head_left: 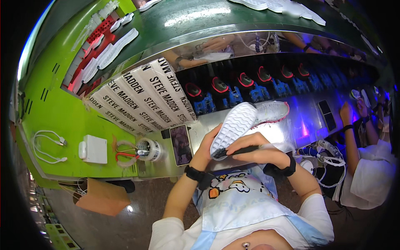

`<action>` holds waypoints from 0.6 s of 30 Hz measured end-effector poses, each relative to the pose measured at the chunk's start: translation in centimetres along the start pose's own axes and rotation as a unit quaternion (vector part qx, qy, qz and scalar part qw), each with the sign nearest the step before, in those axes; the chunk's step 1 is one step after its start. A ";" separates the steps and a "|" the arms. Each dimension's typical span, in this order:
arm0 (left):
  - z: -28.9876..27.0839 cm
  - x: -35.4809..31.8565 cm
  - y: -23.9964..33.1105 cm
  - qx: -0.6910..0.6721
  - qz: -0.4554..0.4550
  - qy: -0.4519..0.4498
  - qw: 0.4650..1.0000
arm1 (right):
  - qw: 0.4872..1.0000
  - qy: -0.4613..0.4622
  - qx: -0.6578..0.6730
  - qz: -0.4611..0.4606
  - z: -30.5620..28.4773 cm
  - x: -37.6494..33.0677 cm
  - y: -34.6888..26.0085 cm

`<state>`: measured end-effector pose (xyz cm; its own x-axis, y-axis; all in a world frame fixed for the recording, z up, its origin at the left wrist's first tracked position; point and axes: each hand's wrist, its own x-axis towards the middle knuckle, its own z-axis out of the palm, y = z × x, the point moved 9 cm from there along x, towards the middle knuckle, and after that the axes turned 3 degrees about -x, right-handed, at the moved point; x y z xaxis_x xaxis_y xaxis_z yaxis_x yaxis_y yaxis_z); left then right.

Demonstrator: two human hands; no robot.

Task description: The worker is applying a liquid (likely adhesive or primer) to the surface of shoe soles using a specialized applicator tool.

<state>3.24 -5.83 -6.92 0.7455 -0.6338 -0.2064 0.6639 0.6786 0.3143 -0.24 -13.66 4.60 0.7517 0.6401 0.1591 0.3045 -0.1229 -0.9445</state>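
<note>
My left hand [206,146] is closed around the edge of a white shoe sole [236,121], which is tilted up with its patterned underside toward me. In my right hand [263,152] is a slim black brush [245,150], pinched between the fingers. Its dark tip touches the near end of the sole, close to my left fingers. Just beyond the sole, a pale grey shoe upper [273,113] with a red lower edge lies on the metal bench [298,123].
A phone [181,145], a jar [148,150], scissors [125,154], a white box [95,150] and a cable [46,146] lie to the left. A printed carton [143,100] stands behind them. Blue fixtures [260,92] line the back. At right, a co-worker's arms [350,125] reach over the bench.
</note>
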 end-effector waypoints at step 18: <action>1.4 -0.8 -0.1 -0.013 0.177 -0.031 0.984 | 0.977 0.171 0.053 0.111 -2.2 -2.6 2.2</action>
<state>2.51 -5.89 -5.51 0.9254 -0.3777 -0.0318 0.3661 0.8691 0.3326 -0.21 -17.23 2.73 0.9497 0.3127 0.0163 0.0628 -0.1392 -0.9883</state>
